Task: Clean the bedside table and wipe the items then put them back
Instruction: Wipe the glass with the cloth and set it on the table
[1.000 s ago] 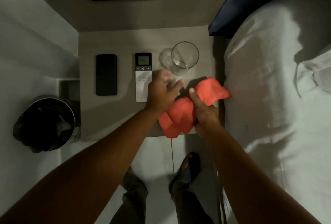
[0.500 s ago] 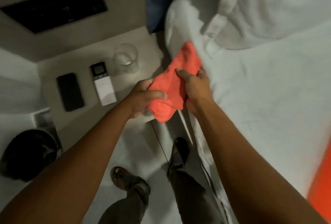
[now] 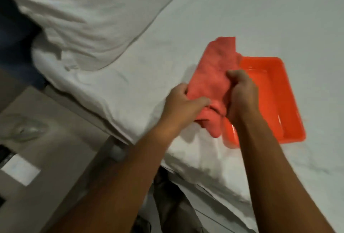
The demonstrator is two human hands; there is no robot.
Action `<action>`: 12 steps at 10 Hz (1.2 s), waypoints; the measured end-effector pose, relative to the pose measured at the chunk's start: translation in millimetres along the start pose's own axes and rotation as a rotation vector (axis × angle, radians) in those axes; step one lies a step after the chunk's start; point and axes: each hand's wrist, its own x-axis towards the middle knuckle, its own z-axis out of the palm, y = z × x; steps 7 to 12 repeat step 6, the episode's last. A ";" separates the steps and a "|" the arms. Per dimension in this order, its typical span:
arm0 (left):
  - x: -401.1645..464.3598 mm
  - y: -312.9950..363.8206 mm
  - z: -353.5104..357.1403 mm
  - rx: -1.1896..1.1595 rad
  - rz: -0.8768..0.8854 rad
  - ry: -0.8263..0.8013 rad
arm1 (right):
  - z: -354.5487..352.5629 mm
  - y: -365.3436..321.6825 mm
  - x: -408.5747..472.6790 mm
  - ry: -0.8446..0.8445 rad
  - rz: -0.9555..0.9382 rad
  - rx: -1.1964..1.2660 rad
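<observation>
Head view: both hands hold a red cloth (image 3: 214,76) bunched over the white bed (image 3: 279,18), at the near edge of an orange tray (image 3: 290,113) lying on the sheet. Left hand (image 3: 183,103) has its grip closed on the cloth's lower part; right hand (image 3: 242,93) is fisted around its middle. At far left, the tabletop (image 3: 55,139) carries what seems a blurred glass (image 3: 24,127) and a white remote (image 3: 18,169).
</observation>
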 end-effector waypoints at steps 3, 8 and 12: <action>19.7 10.0 170.5 0.684 0.116 -0.246 | -135.8 2.0 110.4 0.198 -0.064 -0.476; 18.7 -6.1 178.4 1.193 0.359 -0.309 | -137.6 17.8 114.8 0.249 -0.251 -1.256; 18.7 -6.1 178.4 1.193 0.359 -0.309 | -137.6 17.8 114.8 0.249 -0.251 -1.256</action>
